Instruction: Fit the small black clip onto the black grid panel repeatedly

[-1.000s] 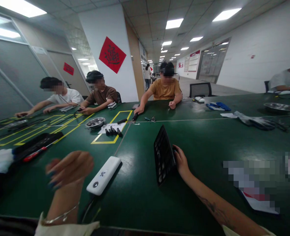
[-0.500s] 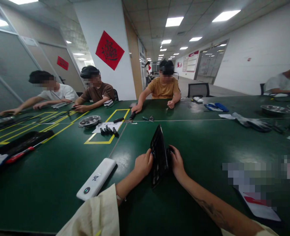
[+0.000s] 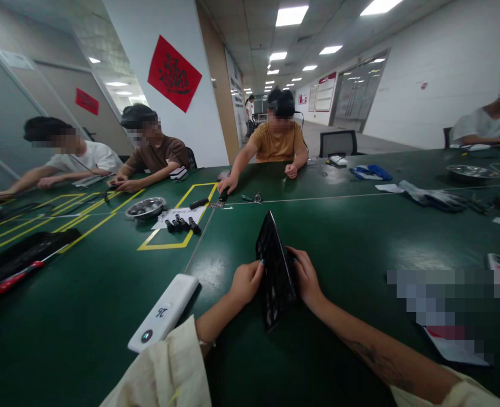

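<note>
A thin black panel (image 3: pixel 273 271) stands steeply tilted above the table in front of me. Its left face carries a pattern of darker and lighter patches that I cannot make out in detail. My left hand (image 3: pixel 248 281) grips the panel's left side with the thumb on that face. Against the other side, the fingers of my right hand (image 3: pixel 307 277) are wrapped near the edge, partly hidden by the panel. A white power bank (image 3: pixel 164 312) marked 26 lies by my left forearm.
Black cylindrical parts (image 3: pixel 182 224) lie on white paper near a metal bowl (image 3: pixel 145 208). At left is a red-handled screwdriver (image 3: pixel 17 277) beside a black tray (image 3: pixel 29 249). Gloves (image 3: pixel 427 198) lie at right. Several people sit around the green table; a co-worker's hand (image 3: pixel 227 183) reaches in opposite.
My view has shifted slightly, moving the background left and up. The panel has turned a little, and my right hand's fingers now lie flatter along its back.
</note>
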The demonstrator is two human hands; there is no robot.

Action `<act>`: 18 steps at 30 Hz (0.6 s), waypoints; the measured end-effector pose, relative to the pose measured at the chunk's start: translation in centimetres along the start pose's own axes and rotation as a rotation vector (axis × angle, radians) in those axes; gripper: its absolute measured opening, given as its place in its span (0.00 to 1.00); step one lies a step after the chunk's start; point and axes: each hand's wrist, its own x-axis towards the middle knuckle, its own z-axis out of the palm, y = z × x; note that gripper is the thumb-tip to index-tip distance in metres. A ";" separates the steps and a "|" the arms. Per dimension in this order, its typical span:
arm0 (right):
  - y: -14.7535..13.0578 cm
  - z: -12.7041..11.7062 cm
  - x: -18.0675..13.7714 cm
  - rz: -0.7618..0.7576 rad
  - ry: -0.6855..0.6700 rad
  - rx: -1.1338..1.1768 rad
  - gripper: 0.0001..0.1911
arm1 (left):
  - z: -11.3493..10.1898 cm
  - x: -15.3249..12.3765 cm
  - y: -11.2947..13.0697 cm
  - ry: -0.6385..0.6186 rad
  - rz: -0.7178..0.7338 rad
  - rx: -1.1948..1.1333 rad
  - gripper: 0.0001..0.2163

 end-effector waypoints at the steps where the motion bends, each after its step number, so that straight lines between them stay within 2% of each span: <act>1: -0.1 0.0 0.0 0.001 -0.008 -0.003 0.18 | 0.0 0.0 -0.1 0.003 -0.010 -0.029 0.25; 6: -0.1 -0.2 0.1 0.009 -0.016 -0.010 0.18 | 0.2 -0.1 0.1 0.003 -0.061 -0.024 0.26; 11: 0.3 -0.3 0.0 0.005 -0.025 -0.012 0.18 | 0.3 -0.5 0.6 0.066 -0.103 0.107 0.18; 14: 0.4 -0.3 0.0 0.003 -0.014 -0.012 0.18 | 0.3 -0.6 0.7 0.065 -0.082 0.150 0.16; 18: 0.2 -0.2 -0.1 -0.001 -0.013 -0.023 0.19 | 0.1 -0.6 0.6 0.029 -0.053 0.226 0.17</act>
